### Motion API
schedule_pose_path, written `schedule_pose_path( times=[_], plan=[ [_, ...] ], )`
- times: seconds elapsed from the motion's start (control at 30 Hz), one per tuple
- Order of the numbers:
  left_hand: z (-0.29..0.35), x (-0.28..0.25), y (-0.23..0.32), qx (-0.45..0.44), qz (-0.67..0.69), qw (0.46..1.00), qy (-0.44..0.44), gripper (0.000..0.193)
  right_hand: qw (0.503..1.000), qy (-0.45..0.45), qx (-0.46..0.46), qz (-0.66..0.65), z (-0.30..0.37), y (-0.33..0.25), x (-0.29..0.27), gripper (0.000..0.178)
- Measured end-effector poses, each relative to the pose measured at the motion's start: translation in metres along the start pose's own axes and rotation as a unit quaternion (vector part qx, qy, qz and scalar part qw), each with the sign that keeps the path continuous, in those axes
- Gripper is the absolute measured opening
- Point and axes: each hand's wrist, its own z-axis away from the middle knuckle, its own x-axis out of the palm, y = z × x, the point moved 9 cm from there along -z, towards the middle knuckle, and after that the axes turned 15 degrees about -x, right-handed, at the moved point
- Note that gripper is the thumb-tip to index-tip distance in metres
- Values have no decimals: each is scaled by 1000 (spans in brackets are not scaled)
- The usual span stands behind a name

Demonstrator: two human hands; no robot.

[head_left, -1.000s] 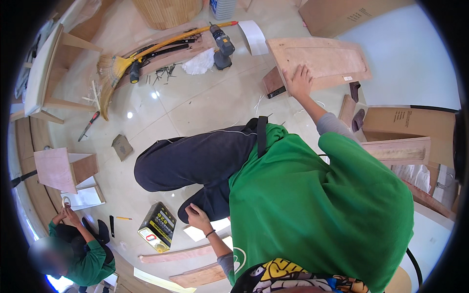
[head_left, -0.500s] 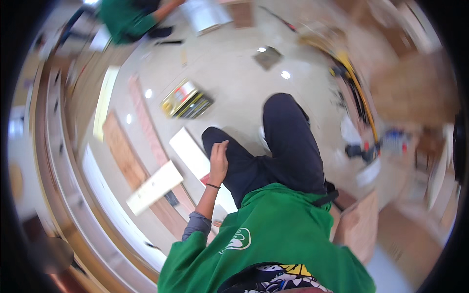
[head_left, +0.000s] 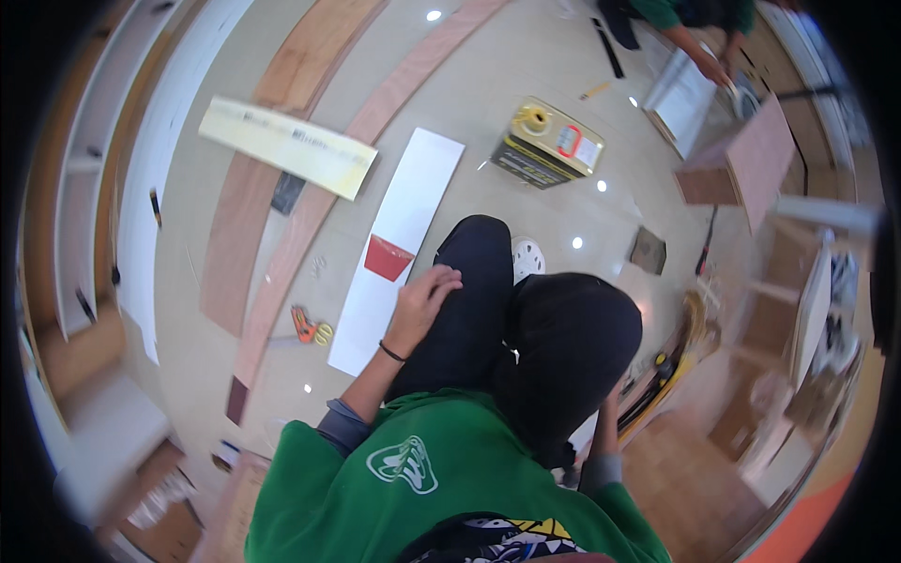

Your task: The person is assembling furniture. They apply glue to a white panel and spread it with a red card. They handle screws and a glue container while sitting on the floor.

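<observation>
My left hand [head_left: 424, 298] rests by my left thigh, with its fingers loosely stretched and nothing seen in them. Beside it lies a white board [head_left: 399, 211] on the floor, with a red trapezoid-shaped scraper [head_left: 387, 258] on top. My right hand [head_left: 612, 405] hangs low at my right side; my right leg hides its fingers. A yellow and black metal can [head_left: 549, 141] stands ahead of my knees. Left of the white board, an orange-handled tool [head_left: 302, 325] and a roll of yellowish tape [head_left: 324, 334] lie on the floor.
Long wood strips [head_left: 385, 103] and a cream board [head_left: 286, 145] lie at the left. A white shelf frame [head_left: 108, 159] runs along the far left. Ahead right, a co-worker's hand [head_left: 713, 70] is at a white panel [head_left: 685, 98] beside a wooden box [head_left: 751, 159]. Tools [head_left: 662, 371] lie at my right.
My view has swung left, so the can and boards sit further right. My right forearm has come into view. My left hand stays by my left leg.
</observation>
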Motion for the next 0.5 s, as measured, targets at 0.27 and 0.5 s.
schedule_pose_path(
  times=[0.27, 0.5],
  plan=[
    [-48, -112, -106, -43, -132, 936, 324, 14, 969, -173, -170, -46, -303, -138, 148, 113],
    [-125, -122, -119, -12, -350, 924, 155, 10, 931, -184, -262, -173, -348, -184, 191, 49]
  ],
)
